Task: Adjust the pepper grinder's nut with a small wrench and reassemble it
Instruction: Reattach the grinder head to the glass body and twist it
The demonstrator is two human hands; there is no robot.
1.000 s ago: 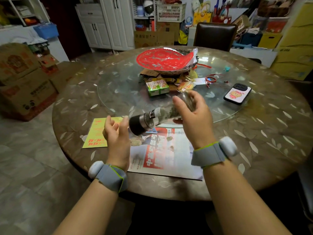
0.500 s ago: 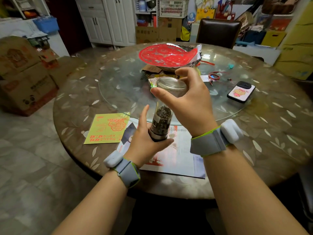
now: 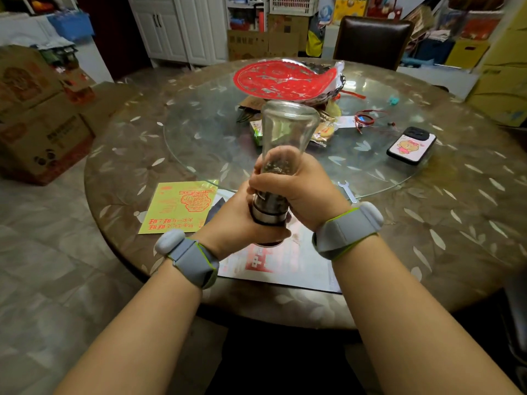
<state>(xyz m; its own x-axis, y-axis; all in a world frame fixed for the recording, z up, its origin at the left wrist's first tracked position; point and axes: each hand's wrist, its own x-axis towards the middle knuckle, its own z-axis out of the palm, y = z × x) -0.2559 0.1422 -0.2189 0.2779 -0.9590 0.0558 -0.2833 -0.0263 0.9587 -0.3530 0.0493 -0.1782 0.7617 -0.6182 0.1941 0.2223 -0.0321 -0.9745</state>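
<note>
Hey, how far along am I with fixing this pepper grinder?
Wrench work looks done: the wrench lies untouched on the table. In hand: your left hand and right hand both hold the grinder upright, apparently joining it. Left: confirming it is tight, which I can't see.

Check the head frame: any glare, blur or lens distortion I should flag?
Head view: strong wide-angle bowing, the table edge and forearms curve outward; glare patches on the glass turntable; corners dim; the pepper grinder and both hands, left hand and right hand, fairly sharp; wrench small but legible.
</note>
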